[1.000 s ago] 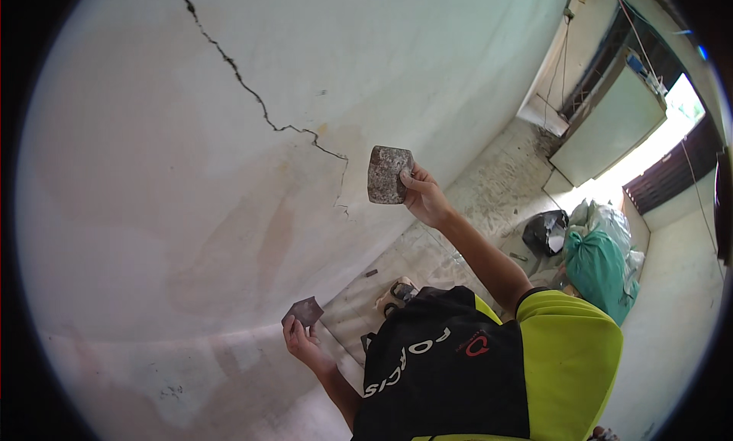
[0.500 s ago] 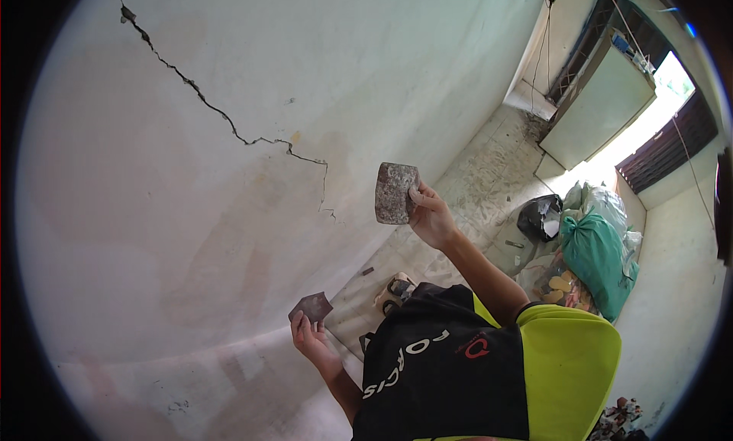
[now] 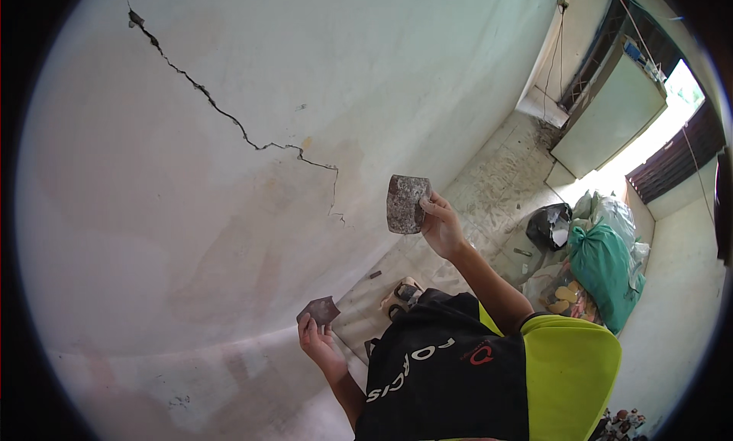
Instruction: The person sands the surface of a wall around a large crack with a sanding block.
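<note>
- My right hand grips a speckled plate by its right edge, with the thumb on the face turned toward me.
- That plate is brown and whitish, rough, nearly square with rounded corners, and I hold it up before the wall.
- My left hand, lower and further left, grasps a smaller dark plate by its lower left part; this one is reddish brown with angled corners.
- The two plates are well apart, each in its own hand. I cannot tell how near either one is to the wall.
- A dark, jagged crack runs down the wall from the upper left and thins out to the left of the speckled plate. A small yellowish patch sits beside it.
- I wear a black shirt with a bright yellow-green sleeve on the right.
- Just past the shirt's edge, a pale shoe with dark parts shows on the dusty floor, near a small dark scrap.
- To the right, a tied green bag stands among clear bags, with an open black bag just beside them.
- Further back, a pale panel leans at a tilt by the bright doorway.
</note>
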`<state>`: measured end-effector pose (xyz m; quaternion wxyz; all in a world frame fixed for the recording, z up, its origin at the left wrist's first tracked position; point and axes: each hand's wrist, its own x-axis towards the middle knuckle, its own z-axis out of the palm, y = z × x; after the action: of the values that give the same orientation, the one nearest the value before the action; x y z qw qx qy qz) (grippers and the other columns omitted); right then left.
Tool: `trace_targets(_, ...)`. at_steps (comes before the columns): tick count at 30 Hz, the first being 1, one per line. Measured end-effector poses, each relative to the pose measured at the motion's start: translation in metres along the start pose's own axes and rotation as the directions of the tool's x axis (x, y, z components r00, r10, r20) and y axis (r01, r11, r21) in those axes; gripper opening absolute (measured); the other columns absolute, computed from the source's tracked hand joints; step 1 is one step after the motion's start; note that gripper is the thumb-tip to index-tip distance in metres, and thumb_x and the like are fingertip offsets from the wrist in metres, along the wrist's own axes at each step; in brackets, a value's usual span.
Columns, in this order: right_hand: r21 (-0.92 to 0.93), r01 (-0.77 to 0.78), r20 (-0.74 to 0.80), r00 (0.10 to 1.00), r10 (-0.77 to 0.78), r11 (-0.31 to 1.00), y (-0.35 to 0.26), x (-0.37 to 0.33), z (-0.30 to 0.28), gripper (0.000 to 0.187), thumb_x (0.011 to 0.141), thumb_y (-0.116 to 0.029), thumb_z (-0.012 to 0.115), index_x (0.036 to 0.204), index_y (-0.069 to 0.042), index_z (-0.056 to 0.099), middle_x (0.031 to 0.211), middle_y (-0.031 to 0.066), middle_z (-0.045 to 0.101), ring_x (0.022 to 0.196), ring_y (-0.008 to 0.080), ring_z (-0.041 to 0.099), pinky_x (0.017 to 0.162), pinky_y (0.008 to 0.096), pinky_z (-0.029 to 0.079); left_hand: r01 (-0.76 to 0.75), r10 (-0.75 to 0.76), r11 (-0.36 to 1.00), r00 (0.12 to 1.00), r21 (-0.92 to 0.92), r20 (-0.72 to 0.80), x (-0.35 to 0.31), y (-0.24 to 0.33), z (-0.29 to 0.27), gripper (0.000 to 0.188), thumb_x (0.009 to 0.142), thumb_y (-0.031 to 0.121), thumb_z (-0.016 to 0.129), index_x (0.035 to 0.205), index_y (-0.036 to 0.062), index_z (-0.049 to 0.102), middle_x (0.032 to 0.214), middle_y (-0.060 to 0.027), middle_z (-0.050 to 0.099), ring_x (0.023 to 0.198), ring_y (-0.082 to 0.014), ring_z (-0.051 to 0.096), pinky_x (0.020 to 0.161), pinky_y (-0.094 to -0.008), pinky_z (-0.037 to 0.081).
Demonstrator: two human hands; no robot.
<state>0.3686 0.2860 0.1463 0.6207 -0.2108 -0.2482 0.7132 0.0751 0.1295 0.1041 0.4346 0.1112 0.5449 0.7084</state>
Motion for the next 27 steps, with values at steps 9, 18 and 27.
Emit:
trace_targets(9,-0.017,-0.026,-0.004,1.0,0.025,1.0,0.004,0.005,0.009,0.039,0.095,-0.015,0.055,0.131,-0.002,0.049,0.122,0.0088,0.062,0.109,0.019,0.063,0.096,0.0375,0.05,0.002,-0.001,0.999,1.0,-0.036,0.003,0.001,0.003,-0.003,0.017,0.093,0.008,0.057,0.108,0.0087,0.063,0.109,-0.0036,0.062,0.099,-0.0183,0.061,0.088,-0.0353,0.046)
trace_targets(18,-0.034,-0.038,0.026,0.999,0.039,0.999,0.013,0.016,0.021,0.039,0.094,-0.014,0.054,0.131,-0.001,0.049,0.123,0.0097,0.062,0.111,0.0197,0.062,0.097,0.0383,0.05,-0.01,0.009,0.999,0.999,-0.035,-0.037,-0.003,0.011,-0.008,0.017,0.094,0.01,0.056,0.11,0.0097,0.061,0.111,-0.0052,0.062,0.101,-0.0195,0.061,0.087,-0.0359,0.048)
trace_targets(27,-0.242,-0.011,0.086,0.996,0.032,0.97,0.039,0.037,0.028,0.035,0.097,-0.013,0.052,0.128,0.0,0.051,0.119,0.0096,0.063,0.109,0.0174,0.062,0.093,0.0366,0.05,-0.058,0.051,0.995,0.995,-0.085,-0.083,0.004,0.011,-0.027,0.018,0.094,0.012,0.057,0.111,0.0101,0.06,0.114,-0.0073,0.061,0.103,-0.0216,0.061,0.088,-0.0367,0.049)
